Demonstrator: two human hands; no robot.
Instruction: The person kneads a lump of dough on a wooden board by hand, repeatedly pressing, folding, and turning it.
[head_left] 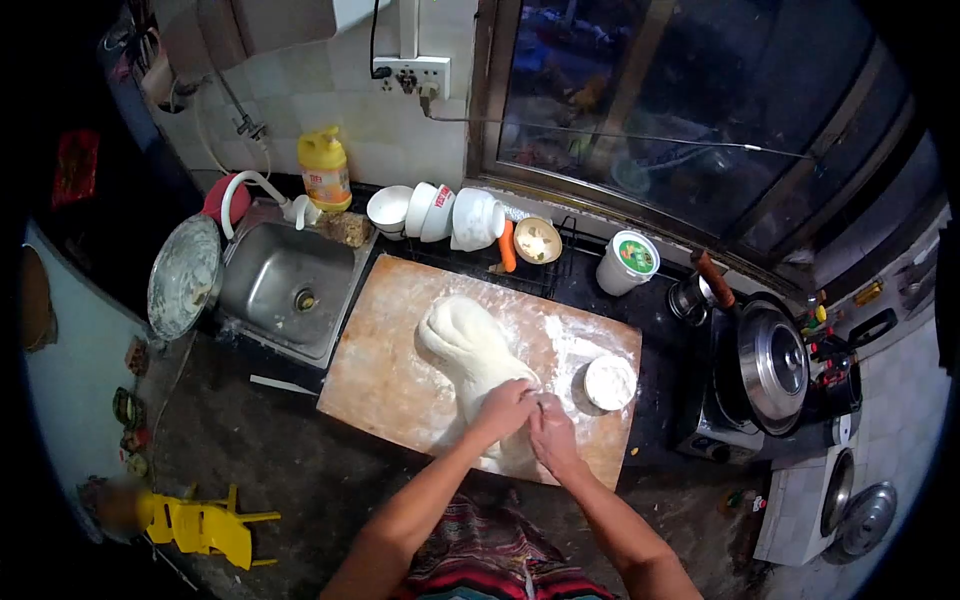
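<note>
A large, pale mass of dough [468, 345] lies stretched across the floured wooden board [372, 330], with a rounded, folded lump at its far end. At its near right edge, my left hand [505, 408] is closed on the dough, knuckles up. My right hand [552, 432] is right beside it, fingers bent and pinched at the same edge. The two hands nearly touch, and the fingertips are partly hidden. To the right of my hands, a white bowl of flour [610, 383] stands on the board. Loose flour is scattered around it.
A steel sink [265, 285] is at the left, with a floury metal basin [187, 278] on its edge. Behind the board are stacked bowls [432, 212], an orange-handled tool [508, 246] and a white tub [628, 263]. A lidded wok [772, 365] sits on the stove at right.
</note>
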